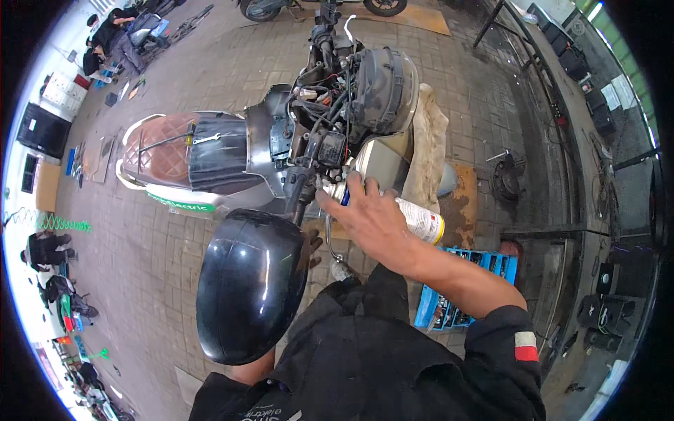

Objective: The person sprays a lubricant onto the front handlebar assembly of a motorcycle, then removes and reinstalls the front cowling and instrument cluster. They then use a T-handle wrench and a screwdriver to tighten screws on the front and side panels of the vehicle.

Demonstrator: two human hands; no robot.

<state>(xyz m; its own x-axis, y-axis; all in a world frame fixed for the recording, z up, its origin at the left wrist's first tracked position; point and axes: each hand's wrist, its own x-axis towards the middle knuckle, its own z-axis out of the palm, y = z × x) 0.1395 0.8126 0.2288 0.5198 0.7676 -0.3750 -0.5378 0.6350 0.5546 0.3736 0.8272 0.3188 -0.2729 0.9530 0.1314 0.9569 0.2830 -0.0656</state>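
Where it slants just right of the frame's centre, one white cylindrical can (423, 221) shows a smooth printed wall and a yellow rim at its lower-right end. The right hand (373, 219) is closed around its upper-left part, fingers curled over the curved side, beside the handlebar (302, 188). The left hand (313, 250) shows only a few fingers past the edge of one glossy, egg-shaped black mirror housing (253, 288), so I cannot tell how far open it is or whether it has hold of anything.

Above, the scooter's opened front bares tangled wires (330, 105) beside a dusty, rounded black shell (379, 91). A creased, stained beige cloth (430, 151) drapes to its right. Left of centre, the seat (158, 165) is brown and diamond-quilted behind, with dark covering in front; one steel wrench (207, 138) lies on that dark part.

Lower right of centre, one blue toolbox (425, 306) stands open, its narrow trays holding small metal pieces. Rough paving bricks (154, 281) cover the floor.
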